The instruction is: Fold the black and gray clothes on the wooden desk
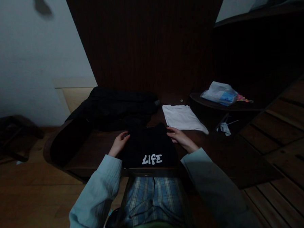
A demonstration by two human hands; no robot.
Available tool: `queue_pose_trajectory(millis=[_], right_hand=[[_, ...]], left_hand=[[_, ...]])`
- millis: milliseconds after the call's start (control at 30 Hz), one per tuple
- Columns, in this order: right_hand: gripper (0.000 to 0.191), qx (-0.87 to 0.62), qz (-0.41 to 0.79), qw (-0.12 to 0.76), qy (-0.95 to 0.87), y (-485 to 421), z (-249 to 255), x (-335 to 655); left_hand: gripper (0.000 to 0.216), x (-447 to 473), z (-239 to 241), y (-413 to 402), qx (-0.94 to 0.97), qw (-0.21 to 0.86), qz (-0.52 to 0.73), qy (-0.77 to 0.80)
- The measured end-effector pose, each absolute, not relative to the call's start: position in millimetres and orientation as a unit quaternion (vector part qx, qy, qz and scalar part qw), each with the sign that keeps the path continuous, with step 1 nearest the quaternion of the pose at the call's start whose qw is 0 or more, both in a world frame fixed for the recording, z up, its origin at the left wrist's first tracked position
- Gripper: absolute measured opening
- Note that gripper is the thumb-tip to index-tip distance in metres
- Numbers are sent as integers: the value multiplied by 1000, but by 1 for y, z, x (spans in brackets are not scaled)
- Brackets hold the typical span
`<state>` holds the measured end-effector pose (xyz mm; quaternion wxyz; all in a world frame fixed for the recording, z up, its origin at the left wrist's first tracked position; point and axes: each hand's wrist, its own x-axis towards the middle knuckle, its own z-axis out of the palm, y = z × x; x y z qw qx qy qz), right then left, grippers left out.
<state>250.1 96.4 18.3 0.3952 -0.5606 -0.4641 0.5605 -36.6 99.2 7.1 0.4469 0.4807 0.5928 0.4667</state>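
Note:
A folded black shirt (148, 143) with white lettering that reads "Life" lies at the front edge of the dark wooden desk (92, 151). My left hand (119, 143) is at its upper left corner, thumb and fingers closed on the fabric's edge. On the opposite side, my right hand (178, 137) grips the upper right corner in the same way. The fingertips partly blend into the dark cloth. Just beyond my right hand is a folded white garment (182, 117), lying flat.
A heap of black clothing (118, 105) lies at the back left of the desk. On the right, a low shelf (248, 107) bears a plastic bag (219, 93) with white and blue contents. A crumpled white piece (224, 128) sits below it. A dark stool (12, 135) stands far left.

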Motion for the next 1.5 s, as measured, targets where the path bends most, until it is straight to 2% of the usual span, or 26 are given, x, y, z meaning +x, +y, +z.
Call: queue_pose_trajectory(millis=[167, 367, 600, 800, 1033, 1200, 1400, 1500], right_hand=[[41, -562, 553, 416, -453, 97, 9, 252], [45, -545, 527, 457, -466, 98, 7, 250], [37, -539, 465, 494, -498, 97, 9, 250], [39, -553, 464, 499, -479, 102, 4, 248], [21, -576, 502, 466, -447, 126, 8, 245], [35, -544, 494, 475, -484, 134, 4, 239], [41, -530, 399, 544, -515, 136, -4, 240], [42, -551, 344, 545, -531, 137, -6, 242]], left_hand=[[45, -41, -6, 102, 512, 416, 492, 569], [45, -41, -1, 97, 505, 430, 518, 540], [45, -41, 0, 96, 495, 438, 536, 525], [35, -40, 1, 102, 482, 433, 504, 571], [40, -35, 3, 129, 496, 384, 460, 629], [41, -31, -3, 136, 520, 359, 495, 597], [42, -30, 5, 132, 481, 450, 542, 522], [35, -30, 2, 136, 450, 456, 539, 547]])
